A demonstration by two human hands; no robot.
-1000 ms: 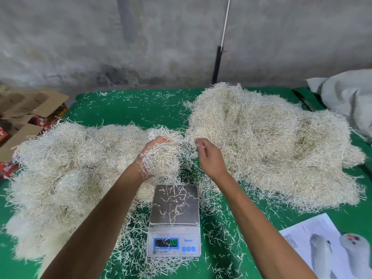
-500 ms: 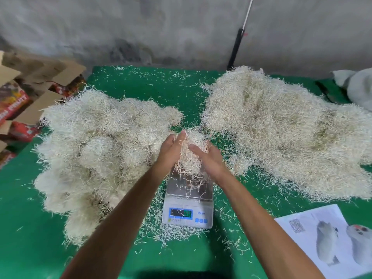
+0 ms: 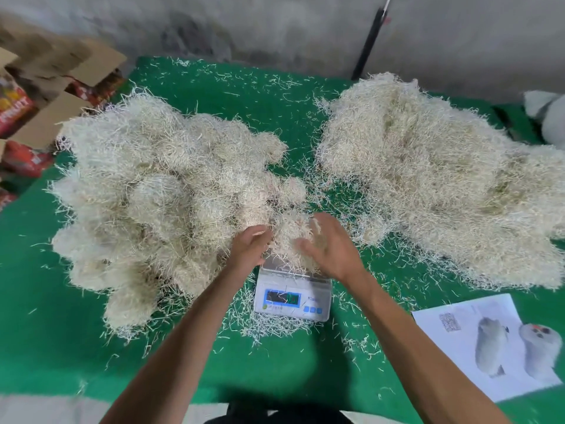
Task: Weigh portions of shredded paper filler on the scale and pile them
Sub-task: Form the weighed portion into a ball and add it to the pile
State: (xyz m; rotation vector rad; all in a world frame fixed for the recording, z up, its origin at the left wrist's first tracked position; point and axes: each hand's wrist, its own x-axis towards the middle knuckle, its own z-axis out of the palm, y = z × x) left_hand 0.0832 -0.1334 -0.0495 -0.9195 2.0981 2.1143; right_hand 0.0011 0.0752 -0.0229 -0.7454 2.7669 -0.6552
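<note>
A small clump of pale shredded paper filler sits on the steel platform of a white digital scale at the table's middle. My left hand grips the clump's left side with curled fingers. My right hand, blurred, presses its spread fingers against the clump's right side. A large pile of lumpy portions lies left of the scale. A second, flatter heap of loose filler lies to the right. The scale's display is lit, but its reading is too blurred to make out.
The table has a green cloth strewn with loose shreds. A printed sheet lies at the front right. Open cardboard boxes with red packets stand at the far left. A black pole leans on the wall, and grey fabric lies at the right edge.
Both hands brought the clump from above the table's middle down onto the scale platform. My head moved, so the view shifted toward the left pile.
</note>
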